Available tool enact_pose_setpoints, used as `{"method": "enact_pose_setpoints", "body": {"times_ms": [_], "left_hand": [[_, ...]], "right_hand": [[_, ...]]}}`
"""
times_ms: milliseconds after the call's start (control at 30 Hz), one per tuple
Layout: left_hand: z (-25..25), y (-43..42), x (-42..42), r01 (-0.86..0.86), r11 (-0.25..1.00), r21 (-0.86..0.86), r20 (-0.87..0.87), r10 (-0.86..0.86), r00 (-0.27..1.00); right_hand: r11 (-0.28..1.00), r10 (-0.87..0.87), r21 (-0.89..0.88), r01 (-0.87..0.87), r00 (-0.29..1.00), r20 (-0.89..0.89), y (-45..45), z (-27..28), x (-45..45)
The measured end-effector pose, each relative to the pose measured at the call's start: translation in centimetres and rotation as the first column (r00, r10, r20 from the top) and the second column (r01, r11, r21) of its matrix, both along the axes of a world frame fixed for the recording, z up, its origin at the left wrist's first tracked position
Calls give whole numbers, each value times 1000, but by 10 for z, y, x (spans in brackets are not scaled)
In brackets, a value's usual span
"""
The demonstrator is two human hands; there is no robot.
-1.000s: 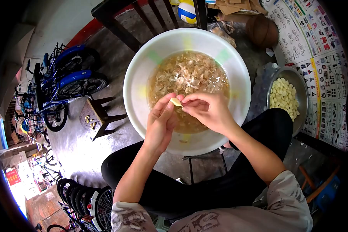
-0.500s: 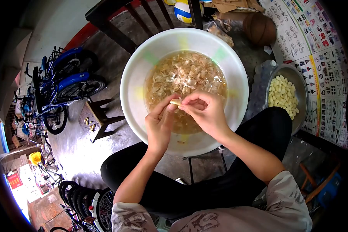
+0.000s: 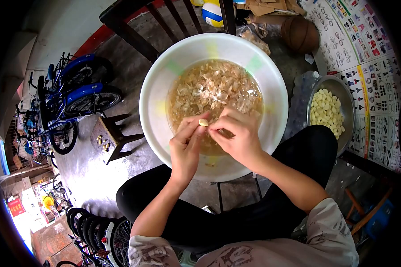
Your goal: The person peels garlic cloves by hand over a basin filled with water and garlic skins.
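Note:
A pale garlic clove (image 3: 203, 122) is pinched between the thumb and fingertips of my left hand (image 3: 185, 144). Just to its right, my right hand (image 3: 237, 135) has its thumb and forefinger pressed together, apart from the clove; whatever lies between them is too small to make out. Both hands are above a large white basin (image 3: 153, 104), over its near half. Brownish water fills the bottom of the basin, with many papery garlic skins (image 3: 211, 86) floating in it.
To the right, a metal bowl (image 3: 349, 104) holds many peeled cloves (image 3: 326, 111), close to my knee. A dark wooden chair (image 3: 133, 33) stands behind the basin, and a small stool (image 3: 113, 133) to the left. Bicycles (image 3: 82, 84) line the left; a basketball (image 3: 300, 34) lies at the back right.
My right hand has come away slightly from the clove, its fingers curling in tighter. The clove in my left hand is turned, showing more of its pale side.

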State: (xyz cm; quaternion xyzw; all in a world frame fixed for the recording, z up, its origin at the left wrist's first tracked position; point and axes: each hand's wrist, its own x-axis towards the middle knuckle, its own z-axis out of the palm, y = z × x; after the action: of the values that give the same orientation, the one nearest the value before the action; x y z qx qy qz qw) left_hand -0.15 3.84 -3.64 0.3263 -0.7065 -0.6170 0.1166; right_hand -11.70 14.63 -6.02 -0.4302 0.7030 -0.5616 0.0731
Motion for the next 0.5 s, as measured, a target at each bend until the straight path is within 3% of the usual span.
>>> {"method": "enact_pose_setpoints", "body": {"times_ms": [33, 167, 267, 367, 433, 500], "left_hand": [[-1, -1, 0, 11, 997, -75, -13, -12, 1000], [10, 0, 0, 0, 998, -64, 12, 0, 1000], [11, -2, 1, -3, 999, 53, 55, 0, 999], [-1, -11, 6, -67, 979, 194, 16, 65, 998], [-4, -15, 6, -59, 773, 632, -149, 196, 969], [-3, -12, 4, -98, 756, 647, -116, 224, 968]], "right_hand": [[999, 3, -34, -3, 1000, -12, -2, -2, 5], [1000, 28, -9, -29, 996, -81, -2, 1, 9], [999, 29, -14, -31, 994, -105, -3, 3, 9], [997, 71, -36, -73, 997, -33, -1, 3, 9], [993, 117, -35, -115, 992, 44, 0, 2, 8], [977, 202, -121, -176, 947, 249, 0, 0, 4]]}}
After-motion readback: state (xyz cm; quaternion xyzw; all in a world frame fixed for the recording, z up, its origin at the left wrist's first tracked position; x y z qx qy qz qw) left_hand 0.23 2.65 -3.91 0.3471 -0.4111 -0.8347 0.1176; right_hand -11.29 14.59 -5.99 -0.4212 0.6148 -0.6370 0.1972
